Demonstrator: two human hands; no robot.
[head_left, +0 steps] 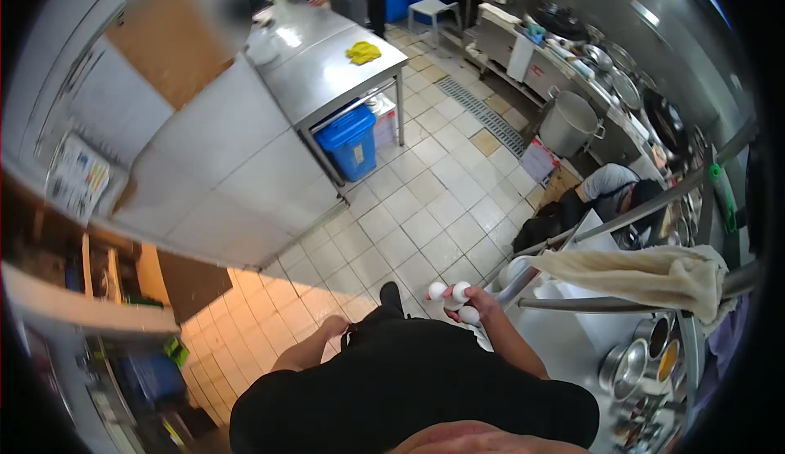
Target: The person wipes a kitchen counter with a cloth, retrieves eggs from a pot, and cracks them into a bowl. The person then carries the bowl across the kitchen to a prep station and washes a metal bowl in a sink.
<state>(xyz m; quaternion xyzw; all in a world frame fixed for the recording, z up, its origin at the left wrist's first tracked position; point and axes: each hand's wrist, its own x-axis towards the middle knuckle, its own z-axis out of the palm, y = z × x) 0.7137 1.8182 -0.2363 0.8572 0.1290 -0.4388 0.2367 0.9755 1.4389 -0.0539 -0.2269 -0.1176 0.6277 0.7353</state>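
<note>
From the head view, the only one I have, I see my right hand (481,300) curled around several white, rounded things that look to me like eggs (461,291). I make out at least three, packed against the fingers and palm, out in front of the body and above the tiled floor (425,225). My left hand (334,326) hangs low on the other side by the dark clothing; its fingers are too hidden for me to tell whether it holds anything.

The grip worries me most. The eggs crowd the fingers, so loosening one finger could let an egg roll out, while squeezing harder could crack the shells against each other. Nothing but hard tile shows below to catch a drop.

On the right, a metal rail (572,305) with a towel (646,274) over it runs near that forearm; a sideways swing could knock the elbow or the eggs. Beyond it a person (609,184) bends low beside the cooking line, and stepping that way without looking could cause a bump.
</note>
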